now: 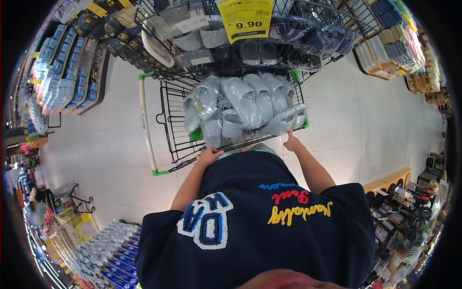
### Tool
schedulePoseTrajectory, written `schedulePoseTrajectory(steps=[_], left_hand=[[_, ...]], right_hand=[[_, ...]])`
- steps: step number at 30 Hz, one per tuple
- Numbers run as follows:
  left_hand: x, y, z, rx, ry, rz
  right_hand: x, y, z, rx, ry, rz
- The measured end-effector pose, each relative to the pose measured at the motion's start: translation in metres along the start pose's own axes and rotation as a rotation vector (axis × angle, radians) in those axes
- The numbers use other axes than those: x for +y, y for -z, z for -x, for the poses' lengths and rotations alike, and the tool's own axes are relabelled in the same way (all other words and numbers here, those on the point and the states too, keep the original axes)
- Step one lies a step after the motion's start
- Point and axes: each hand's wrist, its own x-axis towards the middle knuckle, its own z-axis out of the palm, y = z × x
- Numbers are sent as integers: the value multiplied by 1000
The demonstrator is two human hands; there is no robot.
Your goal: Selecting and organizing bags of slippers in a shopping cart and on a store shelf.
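A wire shopping cart point(180, 119) with green corner pieces stands crosswise before me, against a wire display rack. In it lie several pairs of light grey slippers point(245, 101) wrapped in clear plastic. My left hand point(210, 156) rests on the cart's near top rim, toward its handle end, with the fingers over the wire. My right hand point(293, 141) is at the near rim by the far green corner, one finger extended to the rim beside a wrapped slipper; the other fingers are curled, and whether they hold anything cannot be told.
The wire display rack point(173, 54) behind the cart holds more wrapped slippers and a yellow price sign point(246, 20). Shelves with stacked packages point(66, 72) stand at left, folded textiles point(391, 50) at upper right. Another cart point(68, 204) is at lower left, near stacked tissue packs point(104, 245).
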Motion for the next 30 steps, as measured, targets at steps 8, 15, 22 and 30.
schedulePoseTrajectory(steps=[8, 15, 22, 30], left_hand=[[-15, -2, -28, -29, -151, 565], [25, 26, -5, -129, -217, 767], [49, 16, -27, -320, -363, 808], [111, -5, -62, -624, -692, 952]], right_hand=[[-14, -2, -1, 68, -19, 84], [-38, -10, 15, 142, 106, 61], [-109, -7, 32, -239, -22, -1062], [-146, -9, 9, -470, -134, -1797]])
